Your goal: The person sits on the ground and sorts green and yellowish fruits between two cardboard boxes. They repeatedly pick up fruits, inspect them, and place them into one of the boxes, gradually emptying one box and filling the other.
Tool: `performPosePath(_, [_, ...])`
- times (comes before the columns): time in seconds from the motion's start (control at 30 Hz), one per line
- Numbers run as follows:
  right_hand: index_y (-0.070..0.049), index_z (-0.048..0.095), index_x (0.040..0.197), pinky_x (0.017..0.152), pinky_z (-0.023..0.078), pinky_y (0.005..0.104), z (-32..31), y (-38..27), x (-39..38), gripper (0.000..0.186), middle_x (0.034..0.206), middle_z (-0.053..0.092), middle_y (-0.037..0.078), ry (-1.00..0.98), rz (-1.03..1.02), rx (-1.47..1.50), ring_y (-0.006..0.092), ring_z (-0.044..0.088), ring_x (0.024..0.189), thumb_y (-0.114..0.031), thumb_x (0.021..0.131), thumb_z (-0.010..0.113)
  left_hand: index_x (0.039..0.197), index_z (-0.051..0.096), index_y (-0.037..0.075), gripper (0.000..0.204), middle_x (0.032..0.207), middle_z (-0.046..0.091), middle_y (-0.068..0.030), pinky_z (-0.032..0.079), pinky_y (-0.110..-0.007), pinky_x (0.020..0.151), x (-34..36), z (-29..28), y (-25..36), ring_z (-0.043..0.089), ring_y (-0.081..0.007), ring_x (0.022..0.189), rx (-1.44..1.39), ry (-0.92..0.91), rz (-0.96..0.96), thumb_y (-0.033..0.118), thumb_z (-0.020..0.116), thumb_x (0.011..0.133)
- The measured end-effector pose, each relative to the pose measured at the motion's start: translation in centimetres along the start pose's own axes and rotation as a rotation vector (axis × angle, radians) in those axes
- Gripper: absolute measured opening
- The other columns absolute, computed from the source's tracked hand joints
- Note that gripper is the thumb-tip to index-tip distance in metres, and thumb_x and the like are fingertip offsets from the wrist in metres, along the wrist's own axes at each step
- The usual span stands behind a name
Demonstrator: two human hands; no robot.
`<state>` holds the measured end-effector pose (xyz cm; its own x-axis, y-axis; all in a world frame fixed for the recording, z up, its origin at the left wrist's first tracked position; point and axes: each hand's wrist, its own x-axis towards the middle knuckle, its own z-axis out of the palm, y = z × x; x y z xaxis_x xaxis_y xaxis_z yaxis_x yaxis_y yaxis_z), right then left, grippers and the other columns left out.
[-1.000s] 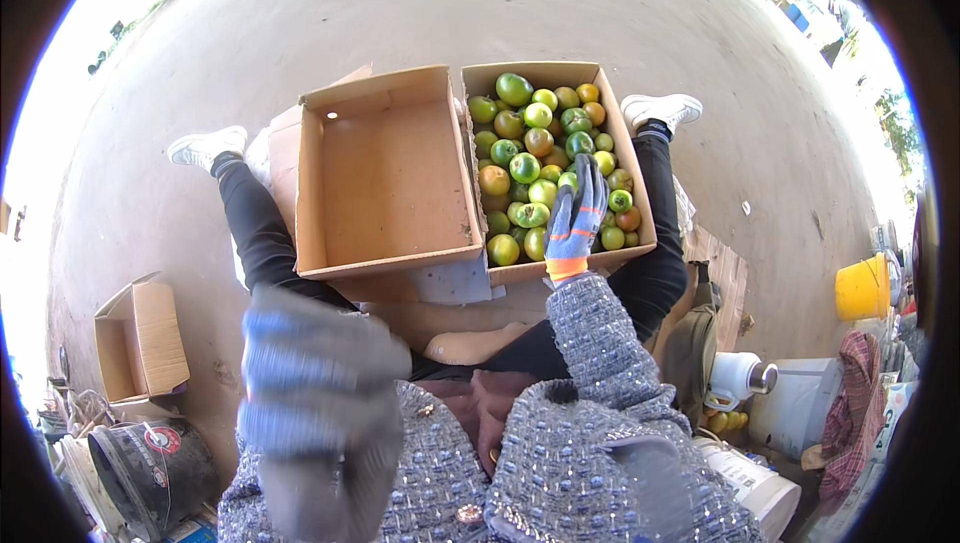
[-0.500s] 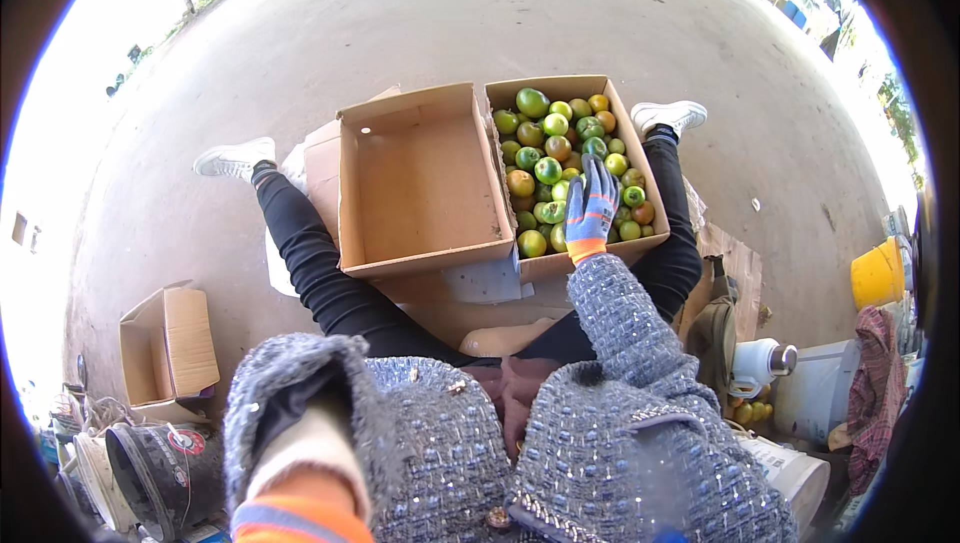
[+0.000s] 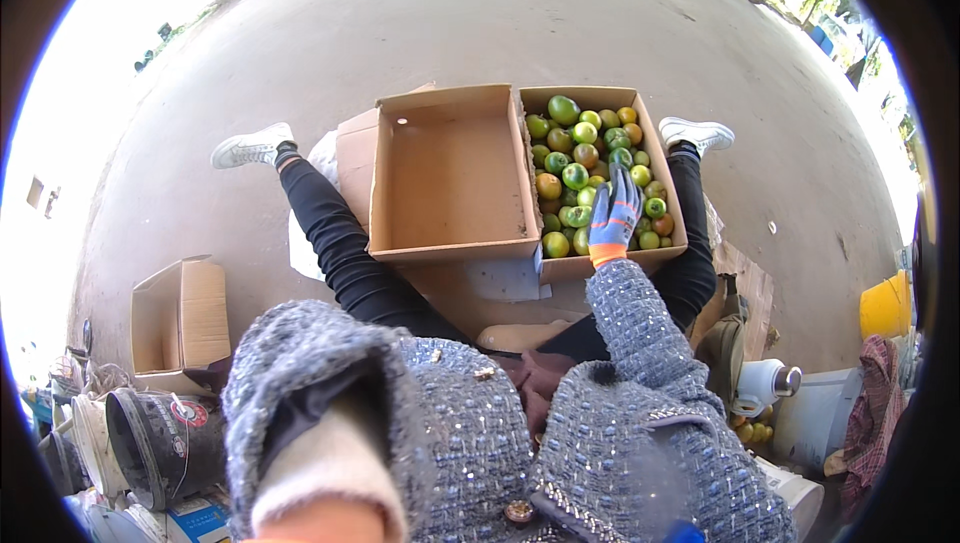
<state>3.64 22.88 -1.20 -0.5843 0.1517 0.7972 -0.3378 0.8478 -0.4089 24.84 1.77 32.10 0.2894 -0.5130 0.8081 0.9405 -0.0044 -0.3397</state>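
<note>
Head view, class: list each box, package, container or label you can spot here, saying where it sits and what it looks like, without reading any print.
Fruit box: right, brown cardboard, full of green and orange fruit; right hand in it.
Empty box: beside it on the left, open brown cardboard.
Small box: far left, open, brown.
Black bucket: lower left, round red-and-white label.
Yellow container: right edge.
Left hand: out of view.

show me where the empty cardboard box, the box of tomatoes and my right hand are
empty cardboard box (image 3: pixel 450 178), head view, on its bare floor
box of tomatoes (image 3: pixel 578 268), head view, on its near wall
right hand (image 3: pixel 613 217), head view, on the gloved back
</note>
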Motion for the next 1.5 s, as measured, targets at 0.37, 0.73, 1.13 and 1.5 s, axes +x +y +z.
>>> performPosePath(0.37, [-0.005, 0.053, 0.128, 0.104, 0.032, 0.0471, 0.7, -1.4, -0.1, 0.04, 0.126, 0.057, 0.015, -0.057, 0.051, -0.006, 0.0326, 0.05, 0.118, -0.02, 0.092, 0.057, 0.148, 0.024, 0.006, 0.074, 0.153, 0.021, -0.013, 0.01, -0.046, 0.116, -5.1, -3.4, -3.3, 0.018, -0.0301, 0.142, 0.212, -0.033, -0.177, 0.038, 0.055, 0.089])
performPosePath(0.73, [-0.008, 0.055, 0.127, 0.106, 0.03, 0.048, 0.5, -0.1, 0.3, 0.039, 0.126, 0.057, 0.011, -0.047, 0.034, -0.023, 0.0297, 0.05, 0.119, -0.024, 0.091, 0.058, 0.119, 0.06, 0.016, 0.048, 0.114, 0.064, -0.0081, 0.035, -0.043, 0.104, -29.8, -21.5, -3.9, 0.058, -0.0257, 0.109, 0.985, -1.979, -1.07, 0.043, 0.065, 0.08])
performPosePath(1.13, [-0.012, 0.063, 0.116, 0.105, 0.032, 0.0454, 0.7, 0.1, 0.3, 0.031, 0.117, 0.063, 0.007, -0.13, 0.06, -0.015, 0.0274, 0.054, 0.114, -0.028, 0.089, 0.061, 0.103, 0.061, 0.014, 0.033, 0.102, 0.065, -0.0089, 0.044, -0.04, 0.089, -31.3, -21.1, -2.8, 0.061, -0.0268, 0.101, 0.992, -2.002, -1.073, 0.034, 0.068, 0.078])
performPosePath(1.5, [-0.018, 0.065, 0.118, 0.115, 0.01, 0.0544, -1.8, -3.8, -0.2, 0.041, 0.119, 0.063, 0.003, -0.687, -0.273, -0.415, 0.0231, 0.048, 0.124, -0.042, 0.085, 0.059, 0.121, 0.057, 0.015, 0.048, 0.114, 0.063, -0.0099, 0.041, -0.038, 0.096, -30.8, -20.6, -3.2, 0.057, -0.0263, 0.111, 1.008, -1.973, -1.24, 0.037, 0.068, 0.08])
